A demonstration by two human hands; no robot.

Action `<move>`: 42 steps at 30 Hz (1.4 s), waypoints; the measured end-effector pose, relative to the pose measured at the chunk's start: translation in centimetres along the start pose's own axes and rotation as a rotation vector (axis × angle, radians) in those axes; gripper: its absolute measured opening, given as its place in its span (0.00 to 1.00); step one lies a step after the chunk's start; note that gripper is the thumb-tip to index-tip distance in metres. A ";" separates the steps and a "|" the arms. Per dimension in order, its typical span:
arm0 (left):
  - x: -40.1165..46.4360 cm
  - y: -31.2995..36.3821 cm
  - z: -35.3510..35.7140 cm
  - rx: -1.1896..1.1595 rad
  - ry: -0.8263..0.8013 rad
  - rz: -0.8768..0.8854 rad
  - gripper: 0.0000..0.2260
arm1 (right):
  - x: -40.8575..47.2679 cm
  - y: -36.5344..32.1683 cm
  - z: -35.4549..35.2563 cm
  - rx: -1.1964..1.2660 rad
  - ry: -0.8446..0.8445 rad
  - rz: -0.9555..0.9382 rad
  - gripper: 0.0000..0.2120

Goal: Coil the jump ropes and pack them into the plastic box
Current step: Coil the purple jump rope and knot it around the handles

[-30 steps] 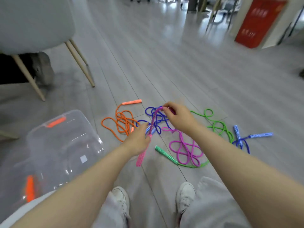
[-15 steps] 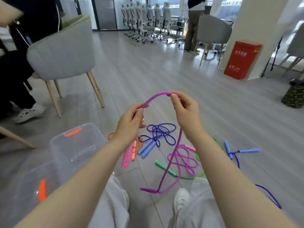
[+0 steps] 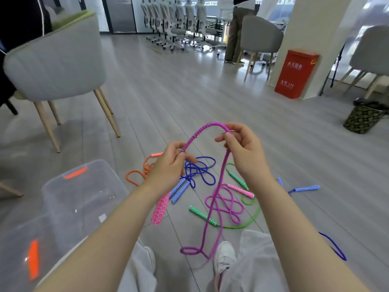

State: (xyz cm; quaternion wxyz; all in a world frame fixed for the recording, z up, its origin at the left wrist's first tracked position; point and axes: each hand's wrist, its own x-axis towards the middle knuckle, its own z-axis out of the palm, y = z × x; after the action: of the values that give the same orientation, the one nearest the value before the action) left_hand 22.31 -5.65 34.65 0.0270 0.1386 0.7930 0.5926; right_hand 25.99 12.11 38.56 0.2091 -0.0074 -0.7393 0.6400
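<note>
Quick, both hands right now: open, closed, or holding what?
Left hand: closed, fingers pinching the magenta jump rope near its pink handle.
Right hand: closed, fingers pinching the same rope further along the raised arc.

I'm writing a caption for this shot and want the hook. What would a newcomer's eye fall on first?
First, the magenta jump rope arched between the left hand and right hand at the middle, its cord trailing to the floor by the white shoe. Behind it lies a bright tangle: orange rope, dark blue rope and green rope. The clear plastic box sits at lower left.
</note>
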 end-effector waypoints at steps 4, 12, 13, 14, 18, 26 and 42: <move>0.3 0.1 0.6 0.026 -0.039 -0.105 0.10 | 0.0 0.3 0.4 -0.009 -0.064 0.056 0.05; 0.2 0.0 1.1 0.033 -0.086 -0.079 0.15 | -0.3 -0.1 0.9 0.423 -0.063 0.311 0.04; 0.1 0.1 1.1 0.013 -0.106 -0.081 0.15 | -0.4 -0.3 1.0 0.500 -0.074 0.349 0.04; 0.0 0.4 1.2 -0.021 -0.138 -0.087 0.14 | -0.4 -0.5 1.0 0.564 -0.085 0.377 0.04; -0.8 1.4 1.2 -0.218 -0.254 -0.161 0.13 | -0.5 -0.6 1.0 0.651 -0.109 0.394 0.05; -1.4 1.0 1.0 -0.272 -0.407 -0.190 0.13 | -0.5 0.8 1.0 0.587 -0.054 0.322 0.04; -0.3 0.7 -1.8 -0.662 -0.086 -0.079 0.11 | -2.1 5.9 1.6 -0.039 -0.710 0.485 0.33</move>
State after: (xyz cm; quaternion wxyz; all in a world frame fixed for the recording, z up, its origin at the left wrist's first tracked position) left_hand 22.39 -7.26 35.87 0.1272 0.1163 0.5605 0.8100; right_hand 25.89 11.05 32.16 -0.2150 0.0360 -0.7543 0.6192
